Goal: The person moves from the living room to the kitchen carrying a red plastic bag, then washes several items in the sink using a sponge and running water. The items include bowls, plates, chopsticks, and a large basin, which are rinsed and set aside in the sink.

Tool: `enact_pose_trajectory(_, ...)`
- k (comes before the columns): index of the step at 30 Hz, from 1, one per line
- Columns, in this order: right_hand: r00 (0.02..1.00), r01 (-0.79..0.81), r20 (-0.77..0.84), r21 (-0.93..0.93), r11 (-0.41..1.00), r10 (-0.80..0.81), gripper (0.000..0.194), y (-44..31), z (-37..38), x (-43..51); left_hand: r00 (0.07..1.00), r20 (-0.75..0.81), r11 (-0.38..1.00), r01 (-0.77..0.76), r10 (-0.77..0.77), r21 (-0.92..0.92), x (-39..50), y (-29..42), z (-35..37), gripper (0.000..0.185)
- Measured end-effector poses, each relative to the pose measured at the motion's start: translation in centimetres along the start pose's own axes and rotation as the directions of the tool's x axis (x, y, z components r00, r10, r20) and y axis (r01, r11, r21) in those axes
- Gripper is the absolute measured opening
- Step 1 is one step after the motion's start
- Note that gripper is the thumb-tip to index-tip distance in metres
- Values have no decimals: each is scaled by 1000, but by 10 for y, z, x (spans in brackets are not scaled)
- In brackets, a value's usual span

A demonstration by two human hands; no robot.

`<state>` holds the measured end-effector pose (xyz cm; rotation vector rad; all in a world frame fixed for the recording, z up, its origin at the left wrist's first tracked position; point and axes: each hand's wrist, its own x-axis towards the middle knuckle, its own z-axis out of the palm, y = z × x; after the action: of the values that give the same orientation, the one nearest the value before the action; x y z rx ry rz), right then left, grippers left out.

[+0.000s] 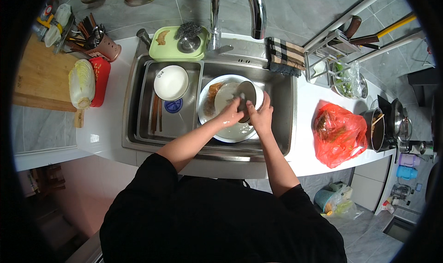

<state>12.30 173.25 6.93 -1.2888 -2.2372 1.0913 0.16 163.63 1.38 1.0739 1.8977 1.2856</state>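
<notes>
Both my hands are over a large white basin (235,137) in the right bowl of the steel sink. My left hand (231,114) and my right hand (260,116) hold a tilted round vessel (246,92), dark inside and pale outside, between them. Cloudy water, a pale round dish (223,98) and a brown-orange item (213,91) lie in the basin. A white bowl (171,82), wooden chopsticks (156,114) and a blue round plastic piece (173,105) are in the left compartment.
A chrome faucet (258,17) rises behind the sink. A green tray (166,55) holds a steel wool scourer. Napa cabbage (82,81) stands left; a red plastic bag (341,135), a pot (375,130) and a knife rack (328,55) are right.
</notes>
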Motion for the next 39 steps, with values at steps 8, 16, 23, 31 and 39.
enact_pose_trajectory(8,836,-532,455,535,656,306,71,-23,-6,-20,921,376,678,-211,-105,704,22,21,-14,21)
enact_pose_trajectory(16,900,-336,397,361,870,182,68,-18,-10,-7,650,728,889,-176,-217,423,24,21,4,32)
enact_pose_trajectory(23,979,-168,142,141,976,148,69,-8,6,-2,790,596,667,523,-145,-530,25,17,29,40)
enact_pose_trajectory(31,990,-100,-108,-127,987,87,65,-6,-29,1,926,220,602,9,-306,799,14,-33,1,31)
enact_pose_trajectory(39,849,-493,322,768,409,418,53,30,-28,-6,990,110,538,-45,-89,842,27,-74,32,36)
